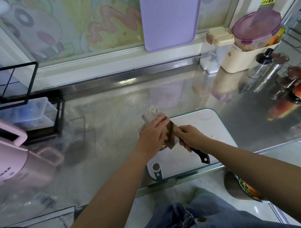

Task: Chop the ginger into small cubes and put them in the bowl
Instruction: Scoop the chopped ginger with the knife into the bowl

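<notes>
The white cutting board is the landmark; the 2 hands meet at its left edge. There the cleaver, stiff and probably heavy, tilts over the mostly hidden bowl. The right hand grips the cleaver's black handle. The left hand lies with its fingers flat against the blade. The ginger cubes are pale yellow, light and likely clingy, so better swept off than pinched.

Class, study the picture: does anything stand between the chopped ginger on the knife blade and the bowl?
Nothing visible does. The knife is tilted over the bowl, and the left hand touches the ginger on its blade.
</notes>
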The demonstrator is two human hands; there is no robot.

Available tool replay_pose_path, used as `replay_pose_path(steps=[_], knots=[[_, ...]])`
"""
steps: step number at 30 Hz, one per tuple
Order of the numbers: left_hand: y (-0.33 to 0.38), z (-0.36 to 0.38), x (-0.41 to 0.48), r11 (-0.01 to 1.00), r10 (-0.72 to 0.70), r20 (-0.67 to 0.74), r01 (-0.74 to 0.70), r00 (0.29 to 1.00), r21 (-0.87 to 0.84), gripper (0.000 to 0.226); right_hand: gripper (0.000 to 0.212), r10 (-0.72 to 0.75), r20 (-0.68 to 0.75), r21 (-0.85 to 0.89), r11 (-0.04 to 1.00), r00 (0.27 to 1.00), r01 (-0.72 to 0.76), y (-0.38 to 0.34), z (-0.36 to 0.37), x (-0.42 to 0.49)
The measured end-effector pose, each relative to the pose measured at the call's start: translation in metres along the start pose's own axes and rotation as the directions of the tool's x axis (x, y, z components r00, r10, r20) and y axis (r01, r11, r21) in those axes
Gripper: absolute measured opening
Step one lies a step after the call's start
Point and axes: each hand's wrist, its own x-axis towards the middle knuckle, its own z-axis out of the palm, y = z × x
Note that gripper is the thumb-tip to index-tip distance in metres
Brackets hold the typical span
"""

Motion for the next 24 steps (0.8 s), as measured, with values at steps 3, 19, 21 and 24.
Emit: replay_pose_path(steps=[3,19,21,24], knots=[[0.002,0.003,-0.001,0.99,0.099,0.125,-0.111,0.987,0.091,0.046,0.035,0.007,0.003,0.056,0.998,1.0,-0.008,-0.004,0.002,-0.001],[0.01,0.003,-0.02,0.976,0.19,0.062,-0.196,0.98,0.098,0.046,0.035,0.092,-0.12,0.292,0.955,0.989,-0.053,-0.007,0.01,-0.002],[0.007,0.005,-0.026,0.966,0.213,0.085,-0.222,0.973,0.13,0.048,0.035,0.125,-0.14,0.357,0.932,0.982,-0.068,-0.009,0.01,-0.002],[-0.006,0.007,-0.041,0.966,0.135,0.082,-0.149,0.988,0.211,0.051,0.035,0.15,-0.178,0.37,0.926,0.973,-0.075,-0.006,0.008,-0.004]])
